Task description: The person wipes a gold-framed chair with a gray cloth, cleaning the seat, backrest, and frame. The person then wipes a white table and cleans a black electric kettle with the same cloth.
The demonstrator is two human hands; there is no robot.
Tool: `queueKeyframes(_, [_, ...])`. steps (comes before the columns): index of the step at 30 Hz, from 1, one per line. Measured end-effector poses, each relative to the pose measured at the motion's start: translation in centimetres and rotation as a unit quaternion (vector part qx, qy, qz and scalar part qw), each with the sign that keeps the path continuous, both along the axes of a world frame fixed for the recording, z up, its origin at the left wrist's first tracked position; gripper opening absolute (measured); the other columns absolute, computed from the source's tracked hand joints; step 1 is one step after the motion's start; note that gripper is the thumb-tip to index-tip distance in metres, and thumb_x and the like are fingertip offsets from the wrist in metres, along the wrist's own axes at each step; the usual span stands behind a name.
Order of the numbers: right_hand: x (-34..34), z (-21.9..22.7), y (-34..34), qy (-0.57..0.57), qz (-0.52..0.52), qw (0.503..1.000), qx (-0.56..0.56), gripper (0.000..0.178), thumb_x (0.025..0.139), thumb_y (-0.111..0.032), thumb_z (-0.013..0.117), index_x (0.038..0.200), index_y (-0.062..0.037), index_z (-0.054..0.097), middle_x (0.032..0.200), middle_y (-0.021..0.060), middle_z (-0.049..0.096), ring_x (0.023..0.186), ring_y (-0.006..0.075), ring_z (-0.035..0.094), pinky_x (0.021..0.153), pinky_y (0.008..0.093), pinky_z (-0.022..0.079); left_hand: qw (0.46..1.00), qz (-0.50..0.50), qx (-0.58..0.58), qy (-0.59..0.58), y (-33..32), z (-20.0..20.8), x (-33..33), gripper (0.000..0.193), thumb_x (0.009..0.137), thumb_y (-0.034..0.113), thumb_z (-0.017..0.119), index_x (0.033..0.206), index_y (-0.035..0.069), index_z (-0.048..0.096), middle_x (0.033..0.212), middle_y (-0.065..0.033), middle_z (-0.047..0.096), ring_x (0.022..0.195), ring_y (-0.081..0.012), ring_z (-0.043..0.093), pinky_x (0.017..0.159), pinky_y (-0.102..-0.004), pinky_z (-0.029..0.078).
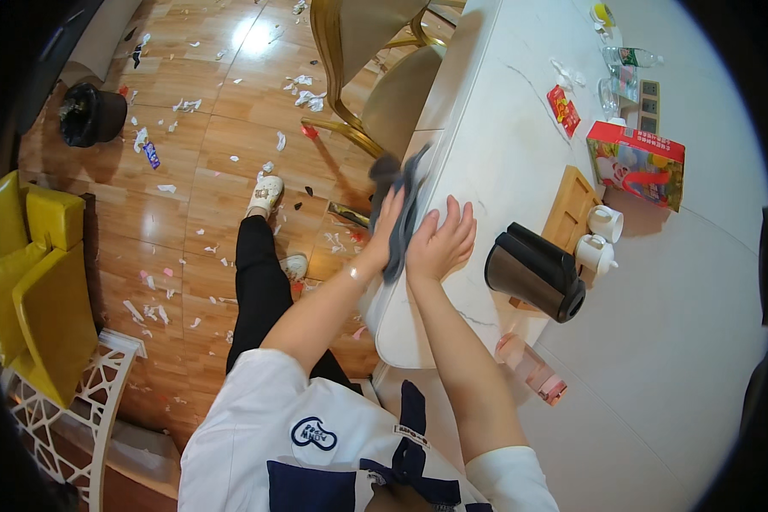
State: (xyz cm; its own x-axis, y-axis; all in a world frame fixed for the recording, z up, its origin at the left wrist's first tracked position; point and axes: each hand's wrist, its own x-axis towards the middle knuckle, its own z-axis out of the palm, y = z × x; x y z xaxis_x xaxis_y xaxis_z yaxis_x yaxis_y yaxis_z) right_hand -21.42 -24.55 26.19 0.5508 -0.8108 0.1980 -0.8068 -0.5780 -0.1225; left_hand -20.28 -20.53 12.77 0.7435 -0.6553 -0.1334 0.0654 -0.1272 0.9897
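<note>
A dark grey cloth point(410, 213) hangs bunched against the long edge of the white marbled table point(503, 119). My left hand point(386, 229) grips this cloth from the floor side of the edge, and its fingertips are partly lost in the folds. On the tabletop side, my right hand point(442, 241) rests near the rim with its fingers stretched and apart. Its thumb side lies close to the cloth; whether it touches the fabric I cannot tell. Nothing shows in the right hand.
A black-and-brown kettle point(533, 273) stands right of my right hand, by a wooden tray point(572, 205) and white teapot point(596, 254). Beyond are a red box point(636, 162) and plastic bottles point(631, 57). A gold-framed chair point(401, 98) adjoins the table; scraps litter the wooden floor point(196, 171).
</note>
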Motion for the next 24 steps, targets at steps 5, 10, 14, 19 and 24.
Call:
queueKeyframes(5, [0.5, 0.6, 0.0, -0.005, -0.01, 1.0, 0.019, 0.041, 0.089, -0.027, 0.055, 0.129, -0.0173, 0.055, 0.145, 0.0108, 0.041, 0.135, 0.0361, 0.03, 0.108, 0.054, 0.019, 0.906, 0.121, -0.033, 0.404, 5.5, 0.9, -7.8, 0.069, 0.09, 0.034, 0.054, 0.149, 0.008, 0.028, 0.155, -0.0236, 0.019, 0.142, -0.0407, 0.022, 0.113, -0.0438, 0.023])
queueKeyframes(10, [-0.1, -0.1, -0.5, -0.001, -0.013, 1.0, 0.022, 0.041, 0.092, -0.027, 0.052, 0.131, -0.0173, 0.053, 0.146, 0.007, 0.042, 0.135, 0.0319, 0.032, 0.11, 0.0466, 0.021, 0.978, 0.01, 0.003, 0.209, 1.3, 2.3, -2.2, 0.063, 0.089, 0.033, 0.053, 0.145, 0.01, 0.035, 0.157, -0.0196, 0.018, 0.142, -0.0406, 0.022, 0.111, -0.0525, 0.024])
queueKeyframes(14, [0.1, 0.1, -0.1, -0.007, -0.002, 1.0, 0.015, 0.044, 0.093, -0.028, 0.049, 0.134, -0.0126, 0.049, 0.146, 0.0059, 0.042, 0.135, 0.0315, 0.032, 0.111, 0.0467, 0.02, 0.994, -0.008, 0.027, 0.104, -6.2, 4.2, 7.1, 0.067, 0.089, 0.044, 0.058, 0.143, 0.01, 0.037, 0.156, -0.0205, 0.017, 0.139, -0.0464, 0.024, 0.108, -0.0584, 0.027])
queueKeyframes(19, [-0.1, 0.0, -0.1, -0.016, 0.013, 0.999, 0.03, 0.046, 0.092, -0.027, 0.049, 0.134, -0.0094, 0.047, 0.145, 0.0104, 0.041, 0.135, 0.0339, 0.03, 0.109, 0.0501, 0.017, 0.995, 0.031, -0.032, 0.087, -10.3, 7.1, 13.6, 0.075, 0.087, 0.052, 0.057, 0.15, 0.025, 0.026, 0.157, -0.0225, 0.015, 0.138, -0.0554, 0.017, 0.109, -0.0629, 0.02])
queueKeyframes(24, [-0.2, -0.1, -0.1, -0.047, 0.008, 0.998, 0.043, 0.047, 0.092, -0.03, 0.048, 0.135, -0.0098, 0.047, 0.146, 0.0121, 0.04, 0.135, 0.0352, 0.03, 0.109, 0.0495, 0.018, 0.996, 0.017, -0.056, 0.065, -7.6, 5.5, 10.2, 0.077, 0.086, 0.051, 0.059, 0.151, 0.025, 0.025, 0.157, -0.0243, 0.015, 0.139, -0.0552, 0.013, 0.115, -0.0535, 0.014])
